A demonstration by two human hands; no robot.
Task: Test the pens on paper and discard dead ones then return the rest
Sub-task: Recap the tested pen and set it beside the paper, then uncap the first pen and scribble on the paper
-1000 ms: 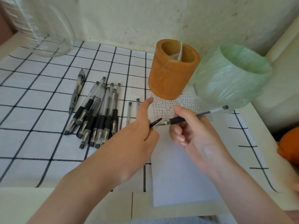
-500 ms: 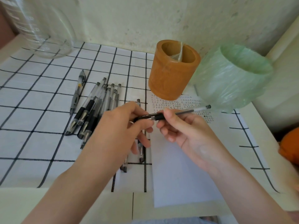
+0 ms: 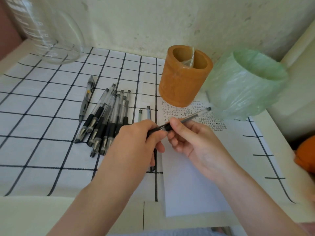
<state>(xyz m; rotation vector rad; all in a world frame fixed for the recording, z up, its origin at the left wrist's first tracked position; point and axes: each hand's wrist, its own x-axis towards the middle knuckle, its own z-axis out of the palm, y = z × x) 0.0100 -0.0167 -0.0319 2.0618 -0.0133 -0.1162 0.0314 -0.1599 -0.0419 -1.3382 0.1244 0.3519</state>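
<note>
Both hands hold one clear pen with a black grip above the white paper. My right hand pinches its barrel, tail pointing up right. My left hand is closed around the black cap at its tip end. Small test marks fill the paper's top edge. Several similar pens lie bunched on the checked cloth to the left, and two more pens lie partly hidden behind my left hand. An orange pen holder stands behind the paper.
A bin lined with a green bag stands right of the holder. A large clear bottle sits at the back left. A grey click pen lies apart, left of the bunch. An orange object shows at the right edge.
My left hand brought the black cap onto the pen's tip and closed around it. The right hand lowered the pen's tail slightly and shifted left.
</note>
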